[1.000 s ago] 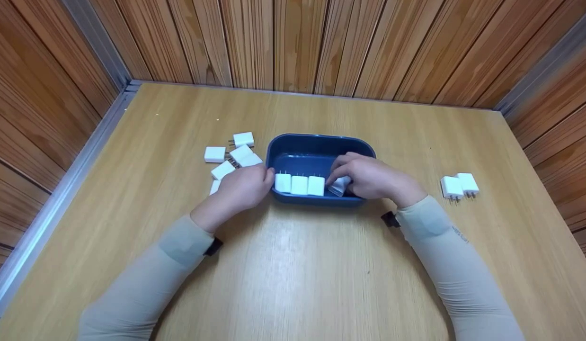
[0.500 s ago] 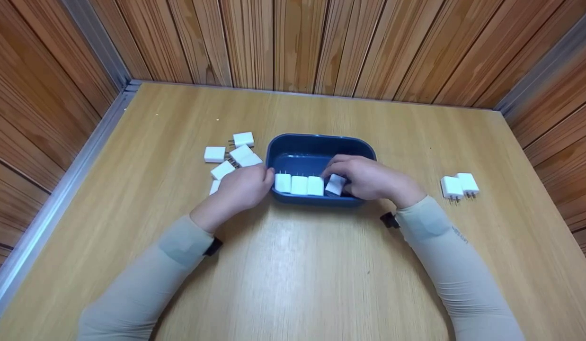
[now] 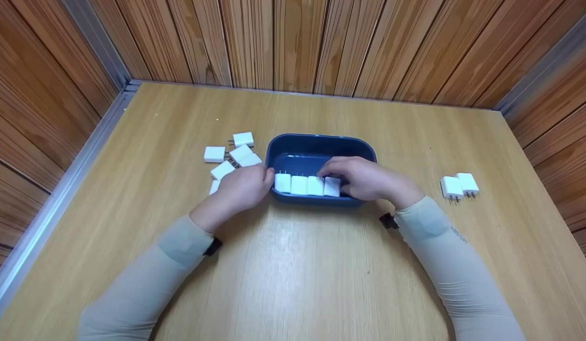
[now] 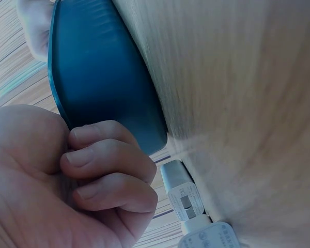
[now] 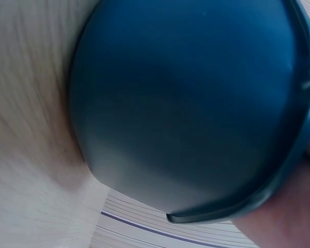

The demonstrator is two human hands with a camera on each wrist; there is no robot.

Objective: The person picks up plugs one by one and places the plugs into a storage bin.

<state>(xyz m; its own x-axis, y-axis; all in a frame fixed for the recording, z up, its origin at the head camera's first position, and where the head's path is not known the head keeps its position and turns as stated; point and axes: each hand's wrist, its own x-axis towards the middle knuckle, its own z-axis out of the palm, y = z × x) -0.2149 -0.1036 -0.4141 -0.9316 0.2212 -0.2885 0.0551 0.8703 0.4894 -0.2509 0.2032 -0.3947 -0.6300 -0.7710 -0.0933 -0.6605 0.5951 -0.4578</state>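
Observation:
A dark blue oblong container (image 3: 316,202) stands on the table, with several white plug-in phone chargers (image 3: 299,185) in a row along its near inner wall, prongs pointing away. My left hand (image 3: 243,187) grips the container's left end at the rim; its lower fingers are curled in the left wrist view. Reaching over the right end, my right hand (image 3: 364,177) holds the rightmost charger (image 3: 332,186) of the row, thumb at its right side and fingers over its far side. In the right wrist view the container's outer wall (image 5: 186,113) hides most of that hand.
Left of the container lie several more loose chargers (image 3: 215,154), partly behind the left hand. Two chargers (image 3: 451,187) lie together on the right side of the table (image 3: 293,274). Wood-panelled walls (image 3: 297,45) enclose the back and sides.
The rightmost charger has turned from tilted to upright and moved left against the row, with my right hand's fingers shifting left along with it. My left hand stays at the rim.

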